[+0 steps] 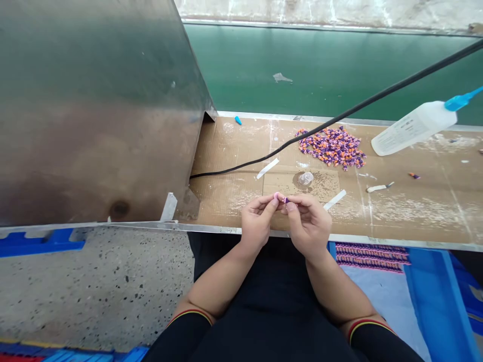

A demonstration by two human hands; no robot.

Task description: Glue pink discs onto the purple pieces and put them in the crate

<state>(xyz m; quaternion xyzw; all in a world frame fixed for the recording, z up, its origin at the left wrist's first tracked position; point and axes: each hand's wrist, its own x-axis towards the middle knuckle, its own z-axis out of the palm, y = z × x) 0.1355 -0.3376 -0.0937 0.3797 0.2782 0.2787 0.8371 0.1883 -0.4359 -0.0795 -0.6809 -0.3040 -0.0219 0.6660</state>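
On the cardboard-covered worktop (426, 211), a heap of small pieces (332, 148) lies left of a plastic squeeze bottle (413, 128), with a sheet-metal housing (98, 110) farther left.

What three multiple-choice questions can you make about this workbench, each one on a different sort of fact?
1. Where does the pile of purple and orange pieces lie?
A. In a blue crate
B. On the cardboard-covered bench
C. On the concrete floor

2. What colour is the nozzle of the white squeeze bottle?
A. Red
B. Black
C. Blue

3. What is the state of the left hand and the right hand?
A. Both pinch a small pink-and-purple piece
B. Both lie flat and empty on the bench
C. Both grip the bottle

Answers:
1. B: the pile sits on the cardboard, beyond the hands.
2. C: the nozzle shows bright blue.
3. A: both hands meet on the small piece, above the bench edge.
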